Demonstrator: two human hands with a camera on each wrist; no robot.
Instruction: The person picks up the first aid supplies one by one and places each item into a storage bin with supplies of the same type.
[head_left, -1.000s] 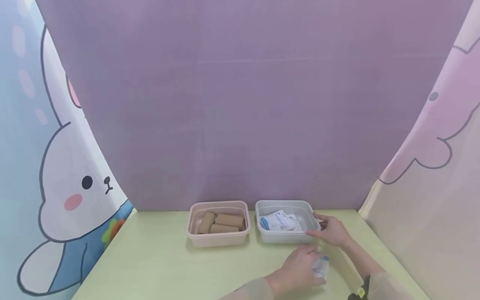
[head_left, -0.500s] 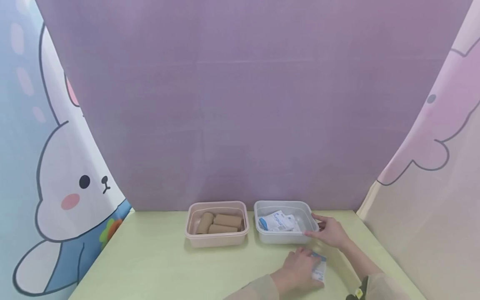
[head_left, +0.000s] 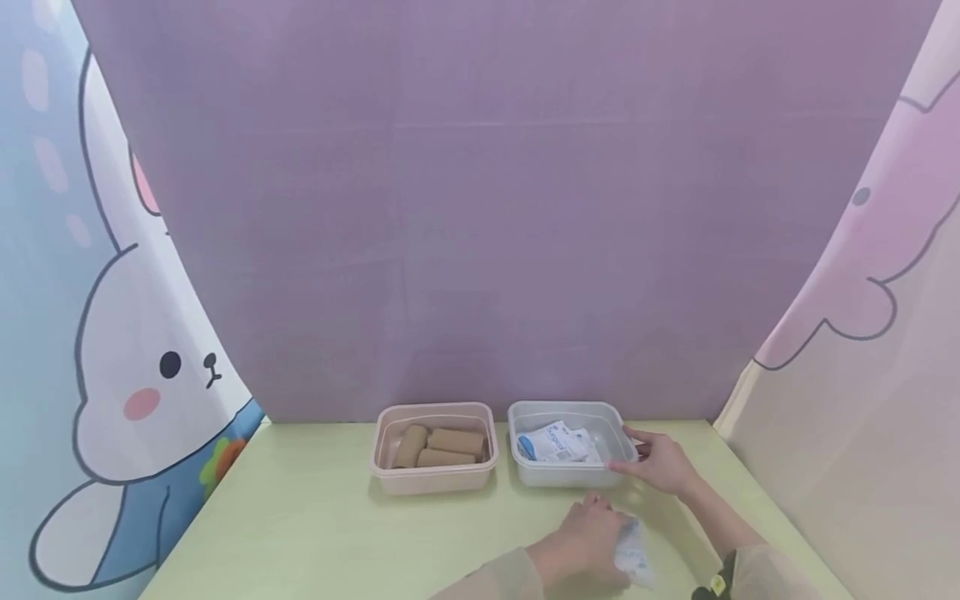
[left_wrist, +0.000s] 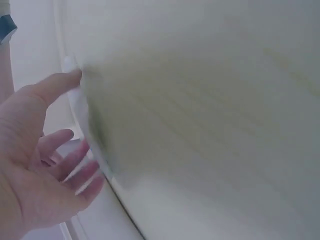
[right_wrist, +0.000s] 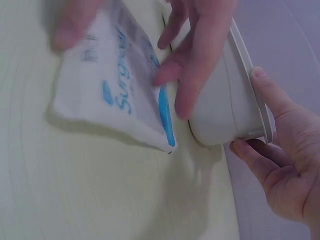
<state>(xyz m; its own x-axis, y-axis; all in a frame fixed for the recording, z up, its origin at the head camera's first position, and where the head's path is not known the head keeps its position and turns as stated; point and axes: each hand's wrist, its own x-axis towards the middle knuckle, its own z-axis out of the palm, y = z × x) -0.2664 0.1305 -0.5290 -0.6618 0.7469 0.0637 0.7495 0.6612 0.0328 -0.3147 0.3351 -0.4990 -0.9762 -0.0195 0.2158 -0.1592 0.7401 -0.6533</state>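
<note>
In the head view my left hand [head_left: 588, 540] holds a flat white-and-blue packet [head_left: 634, 553] by its edges, just in front of the pale grey plastic box [head_left: 573, 477]. The right wrist view shows the word "Surgical" on this packet [right_wrist: 112, 87], the thumb at one edge and fingers at the other. The left wrist view shows it nearly edge-on and blurred. My right hand [head_left: 663, 463] grips the right end of the grey box, thumb and fingers at its rim. Inside the box lie white packets [head_left: 557, 442] with blue print, overlapping.
Left of the grey box stands a beige plastic box [head_left: 435, 481] holding several brown rolls [head_left: 456, 442]. Both stand at the back of the pale green tabletop [head_left: 300, 517], against a purple backdrop [head_left: 465, 250]. Printed cartoon curtains hang at both sides.
My left hand has shifted slightly left with the packet, which now looks more tilted and blurred. My right hand keeps its grip on the grey box.
</note>
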